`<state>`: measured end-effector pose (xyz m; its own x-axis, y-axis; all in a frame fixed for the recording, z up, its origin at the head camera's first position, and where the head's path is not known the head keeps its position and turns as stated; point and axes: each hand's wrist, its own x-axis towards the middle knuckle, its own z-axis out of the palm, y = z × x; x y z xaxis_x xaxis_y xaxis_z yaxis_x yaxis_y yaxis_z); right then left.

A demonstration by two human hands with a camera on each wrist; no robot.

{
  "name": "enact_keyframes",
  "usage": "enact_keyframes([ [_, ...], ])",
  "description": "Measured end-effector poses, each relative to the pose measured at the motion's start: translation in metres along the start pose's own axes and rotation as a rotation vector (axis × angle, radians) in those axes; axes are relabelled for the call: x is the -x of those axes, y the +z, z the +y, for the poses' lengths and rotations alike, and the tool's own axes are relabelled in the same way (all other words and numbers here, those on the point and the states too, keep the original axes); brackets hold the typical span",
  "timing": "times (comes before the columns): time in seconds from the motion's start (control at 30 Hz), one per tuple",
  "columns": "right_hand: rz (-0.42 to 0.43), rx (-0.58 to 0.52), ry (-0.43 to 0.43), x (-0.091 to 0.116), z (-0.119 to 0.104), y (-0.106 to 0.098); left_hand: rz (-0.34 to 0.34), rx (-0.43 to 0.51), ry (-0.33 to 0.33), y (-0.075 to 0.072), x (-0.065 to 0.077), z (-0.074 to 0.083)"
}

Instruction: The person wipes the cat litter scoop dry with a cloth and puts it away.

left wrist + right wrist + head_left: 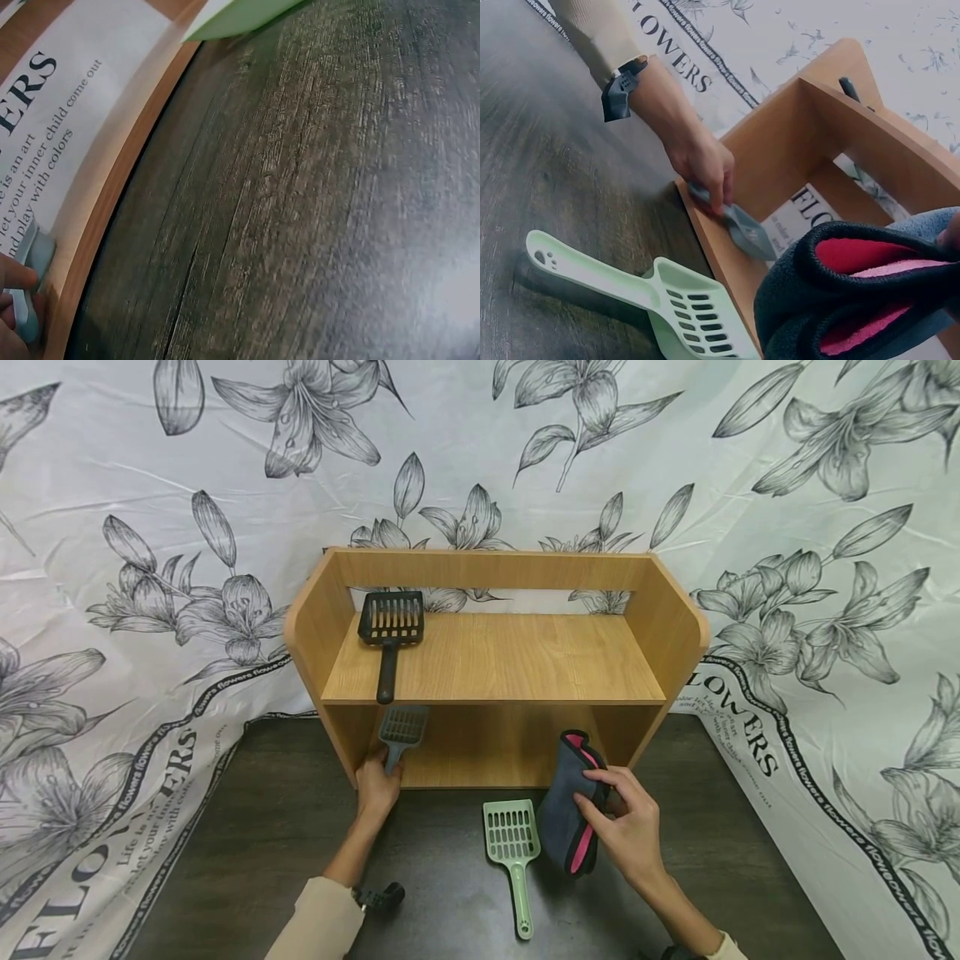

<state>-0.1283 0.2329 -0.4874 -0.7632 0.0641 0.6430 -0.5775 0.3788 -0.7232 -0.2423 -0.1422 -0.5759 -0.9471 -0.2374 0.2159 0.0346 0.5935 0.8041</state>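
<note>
At the left end of the lower shelf, my left hand pinches the handle of a grey-blue litter scoop, its slotted head pointing into the shelf. In the right wrist view that scoop slants down toward the shelf floor. My right hand holds a folded dark blue cloth with black edging and a pink inside, in front of the shelf's right part. Between the hands, a light green litter scoop lies on the table, handle toward me.
A two-tier wooden shelf stands at the table's back. On its upper board lies a black litter scoop, handle jutting over the front edge. Flower-printed white cloth hangs behind and at both sides. The table is dark wood.
</note>
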Motion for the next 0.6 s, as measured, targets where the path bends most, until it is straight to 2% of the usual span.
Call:
enact_keyframes([
  [0.1, 0.000, -0.008, -0.007, 0.0012, 0.0044, 0.0004, 0.001, -0.005, -0.012, 0.0007, -0.0014, 0.0013],
  [0.43, -0.007, -0.007, 0.008, 0.0028, 0.0040, -0.0027, 0.066, -0.024, 0.017, 0.0089, -0.0029, 0.0006],
  [0.6, -0.004, -0.014, 0.003, 0.0032, 0.0034, -0.0032, 0.039, -0.040, 0.003, 0.0090, -0.0015, 0.0009],
])
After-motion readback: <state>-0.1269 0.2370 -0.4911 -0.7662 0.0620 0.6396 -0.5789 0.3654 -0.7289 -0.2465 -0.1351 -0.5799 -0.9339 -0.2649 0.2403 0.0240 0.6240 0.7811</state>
